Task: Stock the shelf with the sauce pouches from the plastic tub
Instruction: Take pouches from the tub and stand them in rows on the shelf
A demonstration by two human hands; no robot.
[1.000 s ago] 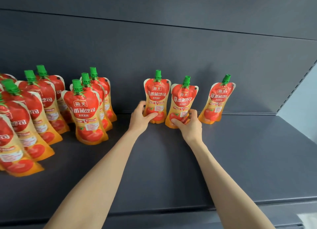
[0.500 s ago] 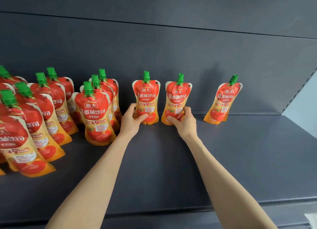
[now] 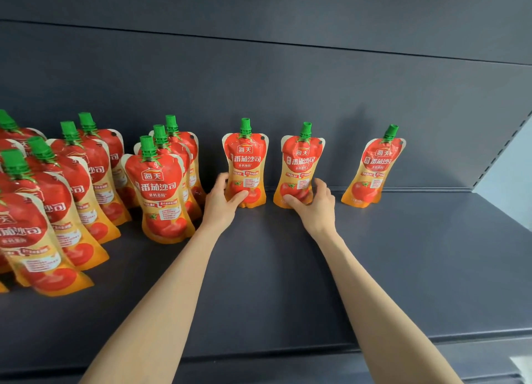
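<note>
**Pouches: soft bodies, best gripped low**

Pouches of soft red-and-orange plastic film, each with a green screw cap, should feel light and squashy to us, a little slick, and liable to tip since only a gusseted base holds them up. We judge the lower body, just above the base, the best place to hold them.

Our left hand (image 3: 223, 203) clasps the bottom of one pouch (image 3: 245, 160); our right hand (image 3: 313, 203) clasps the bottom of the next pouch (image 3: 300, 161). Both stand upright at the back of the dark grey metal shelf (image 3: 288, 283). To their left stands a crowded group of pouches (image 3: 161, 187); well to their right a lone pouch (image 3: 375, 167) leans. Each shows a tomato picture and white lettering.
</note>
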